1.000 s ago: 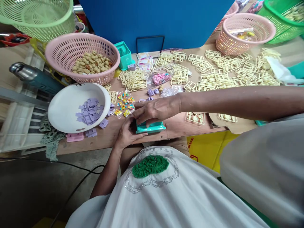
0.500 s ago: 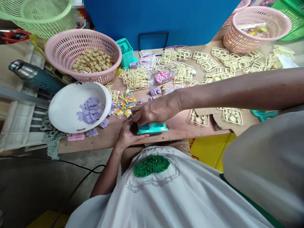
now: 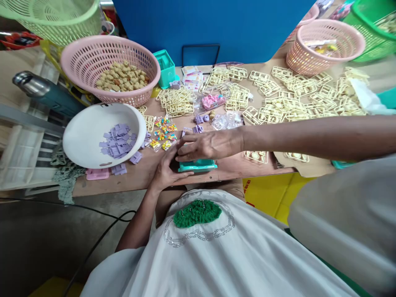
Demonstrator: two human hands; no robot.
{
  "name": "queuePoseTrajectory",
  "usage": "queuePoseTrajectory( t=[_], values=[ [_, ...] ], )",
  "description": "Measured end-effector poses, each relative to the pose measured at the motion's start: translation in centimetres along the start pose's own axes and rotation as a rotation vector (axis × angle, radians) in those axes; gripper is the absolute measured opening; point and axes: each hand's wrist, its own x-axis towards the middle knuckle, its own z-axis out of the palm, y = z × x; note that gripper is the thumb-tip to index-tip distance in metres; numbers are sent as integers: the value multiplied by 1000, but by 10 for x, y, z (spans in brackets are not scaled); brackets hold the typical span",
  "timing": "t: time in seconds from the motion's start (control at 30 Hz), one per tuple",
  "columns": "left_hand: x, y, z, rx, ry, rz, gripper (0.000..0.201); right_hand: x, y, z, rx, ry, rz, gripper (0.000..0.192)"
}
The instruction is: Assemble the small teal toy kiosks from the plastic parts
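At the table's front edge sits a turquoise plastic box (image 3: 198, 166), its lower rim showing beneath my hands. My left hand (image 3: 165, 171) grips its left side, with the thumb along the front. Over the top lies my right hand (image 3: 208, 145), knuckles up, its bent fingers pressed together near the left hand's fingertips. What those fingers pinch, if anything, is hidden. Just behind are small purple parts (image 3: 198, 129) and clear plastic bags (image 3: 227, 121). Little bags of bright coloured pieces (image 3: 165, 134) lie to the left.
A white bowl (image 3: 82, 138) of purple pieces and a pink basket (image 3: 77, 78) of tan pieces stand left, near a flask (image 3: 46, 93). Cream part frames (image 3: 278, 111) spread across the back and right. Another pink basket (image 3: 328, 57) stands back right. A blue panel (image 3: 229, 29) rises behind.
My right hand has shifted slightly right and flattened over the box, and its forearm is lower in view. My left hand keeps its grip. The camera view has turned a little.
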Motion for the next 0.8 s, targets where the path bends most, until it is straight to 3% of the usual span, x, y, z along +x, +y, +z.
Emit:
queuePoseTrajectory(
  t=[0.17,0.23,0.47,0.7,0.8],
  values=[
    [-1,4,2,-98,-41,-37,101,-34,-18,28,47,449,256,45],
    [-1,5,4,-142,-57,-37,100,-40,-29,36,-5,540,335,48],
    [-4,5,7,-185,-42,-14,94,-30,-48,55,-53,580,360,45],
    [2,9,7,-151,-23,6,91,-26,-49,59,-118,508,317,47],
    [-1,13,10,-173,-7,-19,91,-31,-50,64,-81,631,402,46]
  ],
)
